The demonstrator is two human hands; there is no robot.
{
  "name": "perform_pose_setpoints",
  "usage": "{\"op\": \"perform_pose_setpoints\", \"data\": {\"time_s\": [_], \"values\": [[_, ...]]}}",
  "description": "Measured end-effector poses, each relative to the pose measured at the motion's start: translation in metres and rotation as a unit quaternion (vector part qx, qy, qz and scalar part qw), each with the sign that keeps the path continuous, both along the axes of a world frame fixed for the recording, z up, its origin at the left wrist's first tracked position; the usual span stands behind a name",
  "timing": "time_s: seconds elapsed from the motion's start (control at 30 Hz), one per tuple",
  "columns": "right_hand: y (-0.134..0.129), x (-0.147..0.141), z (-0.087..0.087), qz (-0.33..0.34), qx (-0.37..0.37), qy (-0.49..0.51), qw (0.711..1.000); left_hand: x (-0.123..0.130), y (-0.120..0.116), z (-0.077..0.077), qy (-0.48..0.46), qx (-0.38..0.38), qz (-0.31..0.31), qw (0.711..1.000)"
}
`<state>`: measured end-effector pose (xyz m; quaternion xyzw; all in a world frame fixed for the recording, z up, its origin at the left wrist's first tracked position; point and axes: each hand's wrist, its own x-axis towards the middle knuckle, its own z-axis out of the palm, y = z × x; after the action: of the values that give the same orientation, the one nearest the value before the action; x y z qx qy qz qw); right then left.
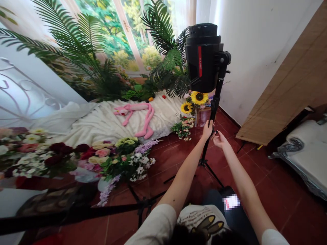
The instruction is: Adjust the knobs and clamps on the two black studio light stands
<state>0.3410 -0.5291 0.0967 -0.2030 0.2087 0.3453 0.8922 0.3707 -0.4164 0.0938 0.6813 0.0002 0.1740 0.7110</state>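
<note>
A black studio light (204,61) with a red stripe stands on top of a black light stand (215,102). My left hand (208,129) is wrapped round the stand's pole below the light. Close beside it, my right hand (219,139) has its fingers curled at a small knob (214,132) on the pole. The knob is partly hidden by the fingers. Below the hands, the stand's legs (214,177) spread over the red tiled floor (258,190).
A pink plush toy (139,107) lies on a draped white cloth (97,119). Artificial flowers (102,153) fill the left front, near another black stand (122,208). Palm fronds (89,51) and sunflowers (199,98) stand behind. At right are a wooden panel (281,78) and a white upholstered seat (306,149).
</note>
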Motion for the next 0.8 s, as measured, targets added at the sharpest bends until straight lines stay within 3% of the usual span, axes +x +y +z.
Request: {"op": "perform_pose_setpoints", "data": {"time_s": [0.1, 0.33, 0.4, 0.47, 0.53, 0.63, 0.73, 0.8], "values": [[0.000, -0.001, 0.007, -0.001, 0.009, 0.080, 0.997, -0.001, -0.001, 0.001, -0.005, -0.003, 0.006, 1.000], [0.000, -0.004, 0.007, 0.007, -0.027, 0.026, 0.999, 0.001, -0.001, 0.000, -0.006, -0.006, 0.007, 1.000], [0.002, -0.002, 0.003, -0.006, -0.067, 0.003, 0.998, 0.002, -0.001, -0.002, -0.007, -0.006, 0.009, 1.000], [0.004, 0.001, -0.001, -0.058, -0.164, -0.051, 0.983, 0.003, -0.001, -0.004, -0.008, -0.001, 0.009, 1.000], [0.005, 0.002, -0.005, -0.119, -0.298, -0.135, 0.938, 0.004, 0.000, -0.008, -0.008, 0.005, 0.005, 1.000], [0.002, 0.000, -0.012, -0.153, -0.458, -0.299, 0.823, 0.005, 0.001, -0.016, -0.007, 0.014, 0.000, 1.000], [-0.005, -0.007, -0.019, -0.141, -0.540, -0.443, 0.701, 0.005, 0.001, -0.021, -0.013, 0.023, 0.001, 1.000], [-0.009, -0.011, -0.022, -0.123, -0.578, -0.484, 0.646, 0.006, 0.001, -0.023, -0.017, 0.025, 0.000, 1.000]]}}
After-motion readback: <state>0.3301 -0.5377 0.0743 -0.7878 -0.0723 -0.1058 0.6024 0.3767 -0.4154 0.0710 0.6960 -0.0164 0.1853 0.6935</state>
